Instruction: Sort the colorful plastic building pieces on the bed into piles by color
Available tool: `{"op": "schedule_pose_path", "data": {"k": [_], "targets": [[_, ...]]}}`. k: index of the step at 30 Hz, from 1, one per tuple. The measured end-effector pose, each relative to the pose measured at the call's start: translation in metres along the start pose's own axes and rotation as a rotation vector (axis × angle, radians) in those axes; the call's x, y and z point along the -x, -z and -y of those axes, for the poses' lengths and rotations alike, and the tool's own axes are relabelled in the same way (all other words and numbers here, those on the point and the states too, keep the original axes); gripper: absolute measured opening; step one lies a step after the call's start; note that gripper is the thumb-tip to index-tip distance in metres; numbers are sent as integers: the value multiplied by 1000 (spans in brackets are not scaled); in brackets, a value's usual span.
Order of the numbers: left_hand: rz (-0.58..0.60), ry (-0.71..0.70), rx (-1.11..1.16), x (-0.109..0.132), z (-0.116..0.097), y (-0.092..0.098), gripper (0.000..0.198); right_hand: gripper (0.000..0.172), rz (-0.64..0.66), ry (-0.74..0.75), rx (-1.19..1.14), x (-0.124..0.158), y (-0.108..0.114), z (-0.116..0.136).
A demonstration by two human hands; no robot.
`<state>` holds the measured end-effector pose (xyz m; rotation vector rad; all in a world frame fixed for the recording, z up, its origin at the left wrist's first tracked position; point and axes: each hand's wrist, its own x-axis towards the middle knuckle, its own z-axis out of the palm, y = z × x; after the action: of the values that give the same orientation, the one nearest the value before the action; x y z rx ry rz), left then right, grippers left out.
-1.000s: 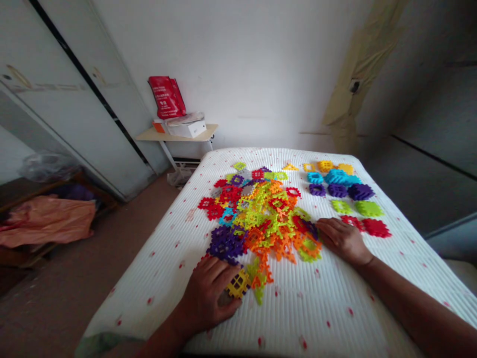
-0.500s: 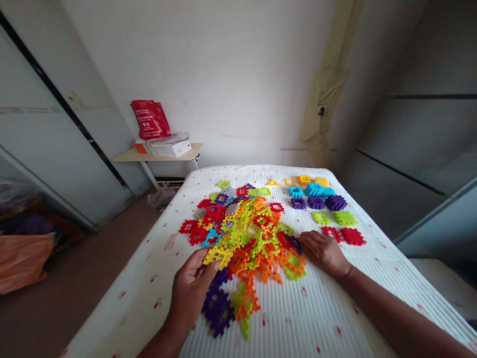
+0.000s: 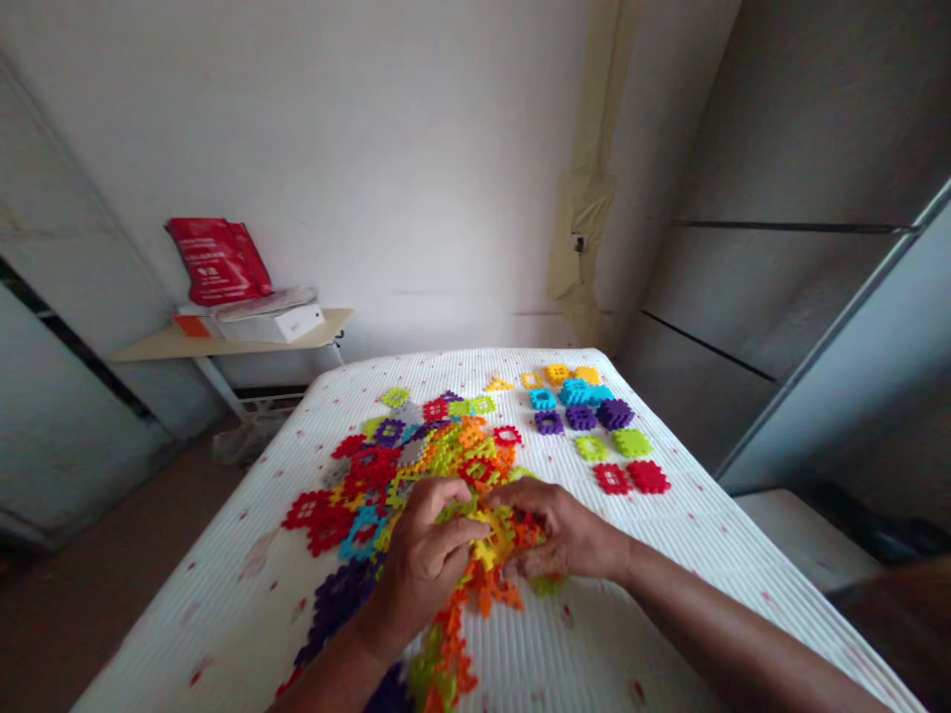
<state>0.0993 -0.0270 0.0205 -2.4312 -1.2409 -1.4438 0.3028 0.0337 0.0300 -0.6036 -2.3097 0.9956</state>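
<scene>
The yellow piece (image 3: 496,543) is lying between the two hands, just below the centre of the frame, amid the mixed pile (image 3: 369,470). The left hand (image 3: 423,545) is keeping thumb and forefinger parted, its thumb tip overlapping the piece; the right hand (image 3: 569,530) is curving its fingers, thumb apart. Whether either is pinching anything cannot be told. Same-coloured groups, including a red stack (image 3: 649,477), are standing right of centre. In this inspector's judgement, handling single pieces at the pile is occupying this step; the next move is calling for a secure edge grip, clear of neighbouring teeth.
</scene>
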Motion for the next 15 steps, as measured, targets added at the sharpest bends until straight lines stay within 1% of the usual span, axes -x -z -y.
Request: {"op": "schedule_pose_path", "data": {"k": [3,7,9,10,11,13,14,15], "targets": [[-15,-49,-19,0,-1,-2,36,57,58,50,79,-5,-1,0],[-4,-94,-56,1,3,-6,35,57,107,132,148,-9,-3,8],[-3,-112,-77,2,5,-8,38,59,147,153,204,-12,1,9],[-4,-107,-100,3,7,-8,40,59,156,154,253,-15,7,6],[-6,-90,-132,4,9,-6,42,59,150,147,320,-20,16,0],[-16,-29,-212,8,17,-1,44,58,72,96,499,-35,47,-20],[-26,0,-251,12,22,4,42,55,-7,37,608,-44,67,-33],[-39,19,-285,17,28,9,39,54,-100,-56,719,-55,89,-47]]}}
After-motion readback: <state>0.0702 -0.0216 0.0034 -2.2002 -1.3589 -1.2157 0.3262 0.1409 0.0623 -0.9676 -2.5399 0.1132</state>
